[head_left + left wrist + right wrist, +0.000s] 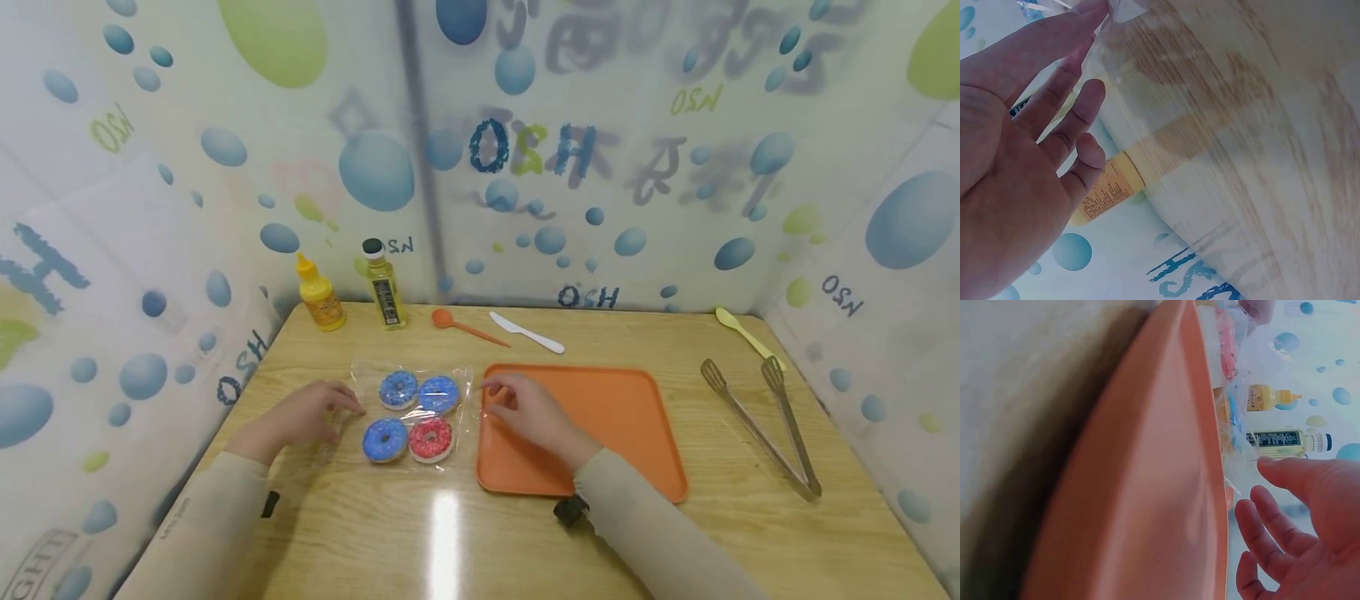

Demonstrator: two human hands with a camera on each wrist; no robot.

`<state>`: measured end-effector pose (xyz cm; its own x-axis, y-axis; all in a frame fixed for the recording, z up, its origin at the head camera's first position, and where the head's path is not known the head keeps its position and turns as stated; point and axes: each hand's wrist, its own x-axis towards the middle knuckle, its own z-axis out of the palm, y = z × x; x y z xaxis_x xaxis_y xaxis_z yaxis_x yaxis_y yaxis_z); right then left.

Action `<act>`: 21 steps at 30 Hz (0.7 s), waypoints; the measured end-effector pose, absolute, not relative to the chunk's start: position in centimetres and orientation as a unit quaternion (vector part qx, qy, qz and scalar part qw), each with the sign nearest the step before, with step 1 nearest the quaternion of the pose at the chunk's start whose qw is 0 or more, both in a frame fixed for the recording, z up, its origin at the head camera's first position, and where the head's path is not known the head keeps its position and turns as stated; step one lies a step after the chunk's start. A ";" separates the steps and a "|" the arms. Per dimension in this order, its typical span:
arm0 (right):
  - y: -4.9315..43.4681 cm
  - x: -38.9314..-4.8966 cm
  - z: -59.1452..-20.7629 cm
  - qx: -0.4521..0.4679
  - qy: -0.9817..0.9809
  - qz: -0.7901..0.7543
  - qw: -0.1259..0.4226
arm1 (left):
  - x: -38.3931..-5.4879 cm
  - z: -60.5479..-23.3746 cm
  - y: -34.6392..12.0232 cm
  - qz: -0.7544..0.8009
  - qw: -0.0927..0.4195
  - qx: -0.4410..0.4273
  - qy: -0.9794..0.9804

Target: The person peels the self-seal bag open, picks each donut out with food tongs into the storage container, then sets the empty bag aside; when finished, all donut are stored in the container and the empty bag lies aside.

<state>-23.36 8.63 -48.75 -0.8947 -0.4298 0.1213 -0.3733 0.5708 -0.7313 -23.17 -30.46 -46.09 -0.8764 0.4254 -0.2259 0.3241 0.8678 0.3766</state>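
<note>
A clear plastic pack of donuts point(412, 417), three blue ones and one red, lies on the table in the head view. At its left edge, my left hand point(311, 412) pinches the plastic between thumb and forefinger, as the left wrist view shows with the crinkled film point(1129, 9). Beside the opposite edge hovers my right hand point(532, 417), above the left part of an orange tray point(600, 400). In the right wrist view its fingers point(1266, 537) are relaxed and spread. The thumb tip lies close to the film; whether it touches cannot be told.
Behind the pack stand a yellow squeeze bottle point(322, 300) and an oil bottle point(386, 292). An orange spoon point(468, 329) and a white knife point(527, 333) lie at the back. To the tray's right are metal tongs point(765, 433) and a yellow-green spoon point(746, 336).
</note>
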 end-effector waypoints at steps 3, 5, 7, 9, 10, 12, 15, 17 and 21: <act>8.2 -23.8 -48.5 -0.241 0.889 -0.387 0.042 | -23.1 -46.0 -30.5 0.167 0.156 0.190 0.955; 7.9 -24.1 -48.5 -0.248 0.893 -0.373 0.047 | -23.1 -46.0 -30.5 0.168 0.160 0.186 0.955; 7.6 -24.4 -48.6 -0.250 0.897 -0.361 0.050 | -23.0 -46.0 -30.4 0.169 0.164 0.183 0.955; 7.4 -24.7 -48.7 -0.250 0.903 -0.348 0.041 | -23.1 -45.9 -30.4 0.171 0.165 0.184 0.954; 7.3 -24.8 -48.7 -0.248 0.905 -0.343 0.038 | -23.1 -45.9 -30.3 0.172 0.164 0.188 0.953; 7.1 -25.0 -48.8 -0.242 0.911 -0.333 0.030 | -23.1 -45.9 -30.3 0.173 0.164 0.188 0.953; 6.9 -25.0 -48.8 -0.236 0.916 -0.323 0.025 | -23.1 -46.0 -30.3 0.176 0.166 0.182 0.953; 6.8 -25.0 -48.7 -0.235 0.918 -0.319 0.023 | -23.0 -46.0 -30.3 0.176 0.167 0.176 0.954; 6.8 -24.9 -48.7 -0.241 0.920 -0.310 0.011 | -22.8 -45.8 -30.2 0.175 0.164 0.180 0.954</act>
